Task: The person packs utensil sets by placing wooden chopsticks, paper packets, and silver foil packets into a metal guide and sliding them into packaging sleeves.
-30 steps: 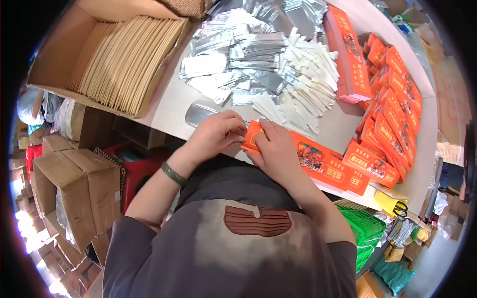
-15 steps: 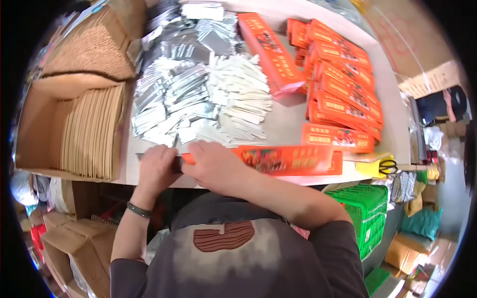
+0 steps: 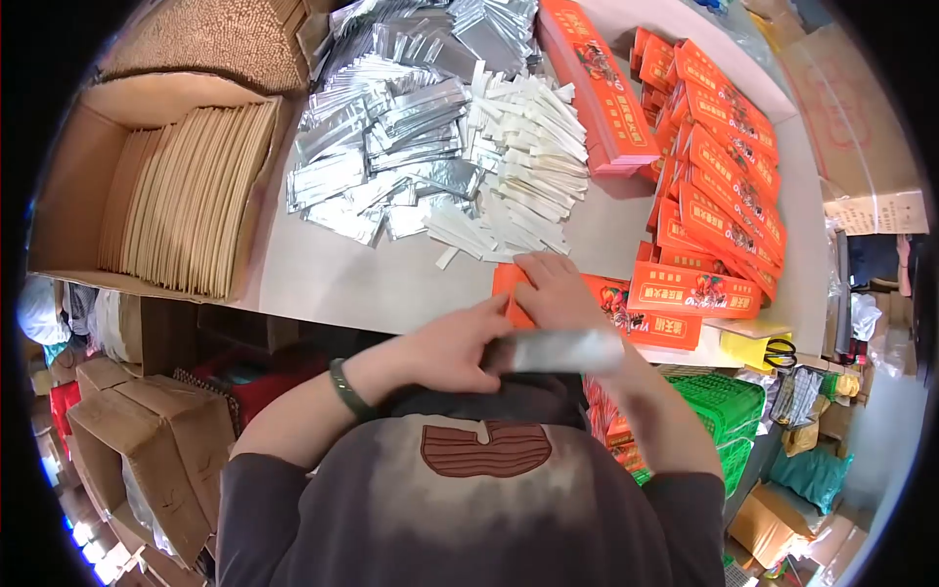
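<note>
The left hand (image 3: 455,349) gripped a blurry silver thing (image 3: 567,350) on the near side of the white strip pile (image 3: 533,157), and the right hand (image 3: 559,293) gripped a red packet (image 3: 506,286) just in front of that pile, with silver packets (image 3: 416,132) on its left.

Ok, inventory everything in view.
Table: one, pale, centre
Box: one, brown, table's left
Sticks: many, tan, inside and behind box
Foil packets: many, silver, table centre
Paper strips: many, white, beside packets
Long stack: one, red, right of strips
Printed sleeves: many, red, table's right
Scissors: one, black handles, table's near-right edge
Crate: at least one, green, near scissors
Cartons: several, brown, lower left
Blurred item: one, silvery, in left hand
Left hand: one, bare, before torso
Right hand: one, bare, on sleeves
</note>
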The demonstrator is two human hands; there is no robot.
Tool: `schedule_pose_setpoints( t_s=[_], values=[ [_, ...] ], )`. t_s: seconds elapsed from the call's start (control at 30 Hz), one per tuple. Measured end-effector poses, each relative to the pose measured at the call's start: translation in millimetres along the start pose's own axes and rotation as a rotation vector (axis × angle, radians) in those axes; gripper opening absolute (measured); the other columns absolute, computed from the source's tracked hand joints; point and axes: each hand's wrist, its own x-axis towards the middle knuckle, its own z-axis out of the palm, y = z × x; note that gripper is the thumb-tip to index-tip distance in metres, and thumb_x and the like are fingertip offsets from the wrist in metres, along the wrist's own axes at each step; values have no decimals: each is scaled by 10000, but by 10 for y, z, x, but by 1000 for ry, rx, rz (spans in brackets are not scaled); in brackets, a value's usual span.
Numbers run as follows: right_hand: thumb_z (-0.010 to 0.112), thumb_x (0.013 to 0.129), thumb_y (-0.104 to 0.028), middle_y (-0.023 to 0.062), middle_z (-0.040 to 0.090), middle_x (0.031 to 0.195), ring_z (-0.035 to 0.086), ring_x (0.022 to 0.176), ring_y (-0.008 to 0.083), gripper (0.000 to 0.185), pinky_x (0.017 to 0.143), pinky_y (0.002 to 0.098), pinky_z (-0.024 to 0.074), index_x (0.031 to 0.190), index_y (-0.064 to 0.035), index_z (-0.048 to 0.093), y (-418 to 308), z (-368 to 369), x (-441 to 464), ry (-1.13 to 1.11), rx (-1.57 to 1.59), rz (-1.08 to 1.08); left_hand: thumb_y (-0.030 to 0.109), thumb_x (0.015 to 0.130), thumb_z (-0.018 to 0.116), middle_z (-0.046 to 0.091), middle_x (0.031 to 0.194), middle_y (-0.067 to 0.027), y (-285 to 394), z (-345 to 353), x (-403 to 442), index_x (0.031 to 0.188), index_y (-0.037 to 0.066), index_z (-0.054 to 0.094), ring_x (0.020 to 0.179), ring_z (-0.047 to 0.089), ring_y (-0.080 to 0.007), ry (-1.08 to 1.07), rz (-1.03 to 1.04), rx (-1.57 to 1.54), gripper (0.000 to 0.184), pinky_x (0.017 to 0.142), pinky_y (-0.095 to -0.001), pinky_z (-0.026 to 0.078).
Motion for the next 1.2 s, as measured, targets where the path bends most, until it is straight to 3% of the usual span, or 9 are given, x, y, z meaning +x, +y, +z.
schedule_pose_setpoints(
  t_s=[0.1, 0.23, 0.43, 0.53, 0.67, 0.73, 0.8, 1.07, 1.2],
  values=[
    [723, 907, -377, 217, 668, 1102, 648, 1051, 370, 353, 811, 486, 528, 939, -34, 650, -356, -195, 18, 9, 109, 457, 242, 768, 768, 676, 911, -199, -87, -357, -132, 1137, 15, 618, 847, 671, -378, 259, -404, 175, 459, 735, -416, 528],
    [631, 968, -390, 169, 644, 652, 653, 626, 398, 368, 621, 517, 505, 840, -46, 629, -405, 155, 168, -9, 33, 648, 218, 769, 820, 656, 1012, -147, -372, -360, -241, 1255, 54, 584, 907, 664, -366, 468, -243, 464, 565, 773, -425, 538],
    [650, 894, -299, 201, 672, 716, 671, 704, 418, 305, 669, 531, 519, 772, -21, 633, -377, 162, 268, -48, 272, 805, 285, 716, 886, 636, 1012, -121, -306, -493, -405, 1351, 96, 556, 922, 661, -347, 145, -148, 588, 741, 795, -417, 539],
    [662, 859, -308, 212, 675, 723, 671, 719, 423, 299, 669, 530, 516, 778, -20, 645, -675, 303, 521, 12, 309, 591, 320, 762, 852, 633, 1051, -128, -234, -533, -286, 1324, 75, 549, 948, 661, -348, 106, -61, 532, 684, 789, -443, 535],
    [664, 909, -358, 195, 669, 692, 674, 714, 408, 344, 680, 514, 524, 802, -31, 660, -306, 23, 801, 50, 169, 702, 348, 748, 855, 650, 1116, -170, -324, -982, -116, 1225, 49, 612, 971, 660, -380, 458, 202, 726, 613, 824, -437, 544],
    [680, 919, -365, 195, 688, 781, 679, 774, 406, 349, 693, 511, 519, 837, -27, 648, -59, -41, 908, -19, 122, 713, 287, 765, 830, 640, 1207, -159, -334, -1300, 260, 1214, 24, 626, 1126, 616, -356, 628, -167, 771, 559, 940, -445, 511],
    [688, 913, -363, 198, 691, 832, 678, 812, 401, 346, 700, 506, 515, 872, -22, 642, 79, 181, 975, -30, 51, 691, 196, 813, 780, 638, 1169, -170, -501, -1656, 741, 1207, 44, 641, 1085, 609, -382, 842, 131, 920, 444, 948, -472, 498],
    [643, 938, -179, 205, 676, 943, 656, 946, 409, 160, 814, 502, 514, 985, -26, 631, 242, 154, 742, 107, 328, 725, 91, 834, 636, 658, 1090, -101, -746, -1845, 421, 970, 48, 628, 956, 662, -337, 179, 49, 956, 143, 823, -422, 563],
    [654, 901, -107, 185, 677, 941, 659, 919, 377, 104, 813, 459, 518, 960, -23, 669, 475, 88, 803, 281, 265, 513, 89, 853, 684, 671, 1121, -115, -504, -1774, -172, 1061, 56, 664, 988, 673, -346, 595, 4, 959, 212, 816, -428, 561]
  ],
)
